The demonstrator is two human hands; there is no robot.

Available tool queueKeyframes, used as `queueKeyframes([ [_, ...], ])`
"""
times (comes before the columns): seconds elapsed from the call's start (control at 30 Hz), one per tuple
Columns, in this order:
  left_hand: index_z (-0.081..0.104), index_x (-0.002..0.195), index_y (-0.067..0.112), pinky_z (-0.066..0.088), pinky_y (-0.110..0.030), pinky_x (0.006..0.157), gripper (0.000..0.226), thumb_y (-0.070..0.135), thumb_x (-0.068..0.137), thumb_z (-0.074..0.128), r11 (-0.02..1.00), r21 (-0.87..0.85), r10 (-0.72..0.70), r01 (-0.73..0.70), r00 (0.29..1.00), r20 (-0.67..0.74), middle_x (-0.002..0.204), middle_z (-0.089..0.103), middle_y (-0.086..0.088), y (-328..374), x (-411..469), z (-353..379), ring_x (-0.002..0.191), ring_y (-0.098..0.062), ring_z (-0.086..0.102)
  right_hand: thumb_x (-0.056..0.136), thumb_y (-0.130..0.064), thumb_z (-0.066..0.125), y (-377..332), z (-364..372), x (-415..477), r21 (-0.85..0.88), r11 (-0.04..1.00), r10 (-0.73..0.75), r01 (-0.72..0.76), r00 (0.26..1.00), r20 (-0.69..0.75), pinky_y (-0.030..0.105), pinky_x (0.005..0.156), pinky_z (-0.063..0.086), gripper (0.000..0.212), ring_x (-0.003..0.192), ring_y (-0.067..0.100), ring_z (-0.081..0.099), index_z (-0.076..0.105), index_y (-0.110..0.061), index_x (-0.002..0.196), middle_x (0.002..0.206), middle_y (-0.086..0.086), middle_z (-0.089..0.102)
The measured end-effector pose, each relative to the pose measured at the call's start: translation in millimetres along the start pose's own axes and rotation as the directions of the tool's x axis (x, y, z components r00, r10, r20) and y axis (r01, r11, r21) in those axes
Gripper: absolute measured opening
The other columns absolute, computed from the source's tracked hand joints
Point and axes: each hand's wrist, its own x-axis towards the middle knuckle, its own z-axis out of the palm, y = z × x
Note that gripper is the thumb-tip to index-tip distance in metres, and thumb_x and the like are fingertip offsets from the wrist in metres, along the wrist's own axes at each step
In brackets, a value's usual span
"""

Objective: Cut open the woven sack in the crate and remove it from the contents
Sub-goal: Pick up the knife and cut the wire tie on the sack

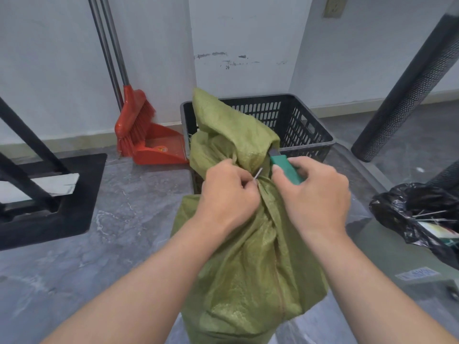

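At frame centre, the green woven sack (248, 244) stands partly in the black perforated plastic crate (305, 130). The left hand (228, 194) pinches a thin pale tie (332, 173) at the sack's gathered neck. The right hand (315, 192) grips a green-handled utility knife (285, 167), blade at the neck.

- Plain indoor utility corner: scuffed white walls (243, 33), grey marbled floor (124, 219).
- Orange broom (135, 115) and dustpan (161, 147) lean there.
- Black crate (305, 130) and bag-lined rubbish bin (407, 207) stand nearby.

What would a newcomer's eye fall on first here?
The green sack fills the centre. The left hand pinches a thin tie at its neck; the right hand grips a green cutter beside it. A black crate stands behind, a red broom to its left.
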Motion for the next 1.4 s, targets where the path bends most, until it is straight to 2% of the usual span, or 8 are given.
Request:
queueKeyframes([
  [0.27, 0.086, 0.089, 0.027, 0.043, -0.008, 0.067, 0.010, 0.030, 0.090, 0.076, 0.936, -0.298, -0.188, 0.188, 0.982, 0.029, 0.073, 0.075, 0.016, -13, 14, -7, 0.069, 0.006, 0.064, 0.077, -0.052, 0.075, 5, -15, 1, -0.017, 0.990, 0.144, -0.143, 0.984, 0.100, 0.032, 0.064, 0.040, 0.026, 0.085, 0.020, 0.064, 0.077, -0.036, 0.097, 0.071, -0.015, 0.063],
  [0.47, 0.086, 0.088, 0.020, 0.058, -0.029, 0.088, 0.006, 0.017, 0.088, 0.080, 0.675, -0.641, -0.389, 0.366, 0.914, 0.113, 0.090, 0.082, 0.001, -21, 23, -14, 0.095, -0.014, 0.076, 0.081, -0.054, 0.068, 12, -13, 0, 0.031, 0.962, 0.260, -0.272, 0.942, 0.213, 0.028, 0.056, 0.042, 0.021, 0.071, 0.009, 0.062, 0.071, -0.033, 0.079, 0.070, -0.014, 0.066],
  [0.7, 0.078, 0.095, 0.011, 0.061, -0.031, 0.063, 0.007, 0.009, 0.093, 0.072, 0.353, -0.832, -0.380, 0.428, 0.878, 0.291, 0.094, 0.080, -0.004, -17, 22, -22, 0.070, -0.020, 0.074, 0.061, -0.061, 0.090, -2, 1, -13, 0.456, 0.762, 0.272, -0.459, 0.866, 0.419, 0.024, 0.051, 0.047, 0.051, 0.054, 0.005, 0.062, 0.071, -0.021, 0.086, 0.066, -0.012, 0.069],
  [0.87, 0.076, 0.091, 0.016, 0.058, -0.055, 0.090, 0.009, 0.015, 0.097, 0.070, 0.473, -0.773, -0.365, 0.423, 0.892, 0.266, 0.105, 0.076, -0.010, -19, 21, -21, 0.088, -0.036, 0.073, 0.062, -0.043, 0.085, -6, 22, -21, 0.441, 0.773, 0.300, -0.456, 0.875, 0.379, 0.046, 0.053, 0.052, 0.048, 0.056, 0.017, 0.054, 0.069, -0.003, 0.083, 0.064, 0.005, 0.066],
  [0.97, 0.073, 0.086, 0.017, 0.060, -0.042, 0.083, 0.017, 0.015, 0.100, 0.064, 0.675, -0.642, -0.443, 0.364, 0.896, 0.042, 0.085, 0.079, -0.001, -28, 26, -29, 0.087, -0.022, 0.073, 0.077, -0.031, 0.080, -3, 23, -18, 0.435, 0.751, 0.356, -0.496, 0.860, 0.366, 0.042, 0.053, 0.051, 0.030, 0.060, 0.019, 0.056, 0.070, -0.004, 0.085, 0.075, 0.018, 0.071],
  [1.13, 0.059, 0.084, 0.032, 0.063, -0.049, 0.079, 0.025, 0.016, 0.102, 0.052, 0.867, -0.477, -0.407, 0.141, 0.752, -0.518, 0.075, 0.075, 0.003, -42, 30, -61, 0.072, -0.016, 0.075, 0.080, -0.028, 0.082, -3, 23, -16, 0.445, 0.737, 0.372, -0.508, 0.855, 0.361, 0.044, 0.059, 0.055, 0.021, 0.062, 0.025, 0.063, 0.073, -0.008, 0.080, 0.080, 0.016, 0.075],
  [1.27, 0.050, 0.086, 0.040, 0.062, -0.049, 0.071, 0.027, 0.018, 0.100, 0.048, 0.924, -0.380, -0.265, -0.048, 0.636, -0.725, 0.079, 0.070, 0.001, -43, 37, -87, 0.068, -0.019, 0.073, 0.076, -0.044, 0.082, -9, 24, -17, 0.488, 0.704, 0.361, -0.516, 0.852, 0.379, 0.047, 0.067, 0.059, 0.041, 0.068, 0.023, 0.069, 0.073, -0.006, 0.088, 0.083, 0.015, 0.076],
  [1.4, 0.050, 0.087, 0.039, 0.062, -0.047, 0.068, 0.021, 0.022, 0.099, 0.049, 0.924, -0.373, -0.272, -0.083, 0.542, -0.795, 0.081, 0.068, 0.002, -48, 41, -109, 0.069, -0.020, 0.074, 0.078, -0.044, 0.077, -12, 21, -17, 0.553, 0.650, 0.350, -0.522, 0.851, 0.392, 0.039, 0.065, 0.049, 0.033, 0.064, 0.015, 0.059, 0.066, -0.029, 0.104, 0.079, -0.003, 0.067],
])
